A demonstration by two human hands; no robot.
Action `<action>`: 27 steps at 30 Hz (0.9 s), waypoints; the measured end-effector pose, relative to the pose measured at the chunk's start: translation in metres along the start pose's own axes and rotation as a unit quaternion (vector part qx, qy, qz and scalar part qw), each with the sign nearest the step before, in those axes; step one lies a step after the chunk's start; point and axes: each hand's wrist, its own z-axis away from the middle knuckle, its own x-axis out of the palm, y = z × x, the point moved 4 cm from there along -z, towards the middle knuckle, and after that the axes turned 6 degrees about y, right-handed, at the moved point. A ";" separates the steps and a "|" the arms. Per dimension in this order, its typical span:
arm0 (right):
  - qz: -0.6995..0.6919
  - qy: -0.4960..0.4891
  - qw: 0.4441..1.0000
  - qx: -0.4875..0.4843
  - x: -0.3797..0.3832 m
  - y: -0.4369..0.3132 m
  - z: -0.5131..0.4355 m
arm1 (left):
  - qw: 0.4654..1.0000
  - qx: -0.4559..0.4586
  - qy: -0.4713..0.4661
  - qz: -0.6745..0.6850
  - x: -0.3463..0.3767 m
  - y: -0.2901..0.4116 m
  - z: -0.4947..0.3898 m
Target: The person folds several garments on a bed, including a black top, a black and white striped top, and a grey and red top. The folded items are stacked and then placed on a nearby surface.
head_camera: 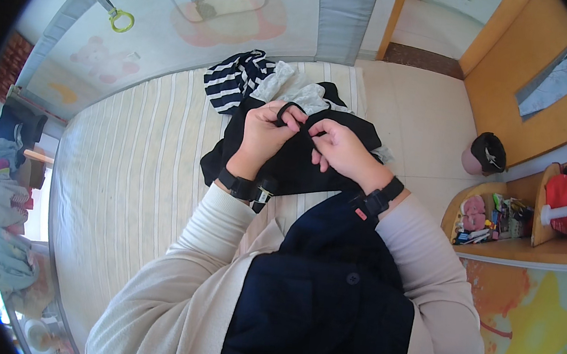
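A black garment [285, 164] lies spread on the striped bed, partly hidden under both hands. A thin black strap [284, 110] loops around the fingers of my left hand [268, 129], which grips it near the fingertips. Just to the right, my right hand [339, 146] has its thumb and index finger pinched together at the black cloth; the exact grip is hard to make out against the dark fabric. Beyond the hands are a navy-and-white striped garment [234, 79] and a white lacy garment [291, 86], both crumpled against the black one.
The striped bed sheet [128, 159] extends left to a mesh bed rail [148, 30]. On the right stand a waste bin [473, 159] with a black liner, a wooden door [533, 58] and a corner shelf [512, 245] with small items. Clothes [13, 198] hang at far left.
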 end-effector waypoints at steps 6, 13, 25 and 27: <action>0.074 0.134 0.986 -0.061 0.003 -0.005 0.003 | 0.980 -0.158 -0.021 0.117 0.018 -0.017 0.013; 0.450 0.278 0.797 -0.292 -0.029 -0.012 0.009 | 0.988 -0.122 0.009 0.090 -0.001 -0.022 0.008; 0.563 0.353 0.734 0.143 -0.288 0.102 0.086 | 0.959 -0.213 0.167 0.078 -0.058 -0.055 0.018; 0.594 0.355 0.698 0.187 -0.308 0.114 0.104 | 0.955 -0.236 0.154 0.090 -0.055 -0.055 0.017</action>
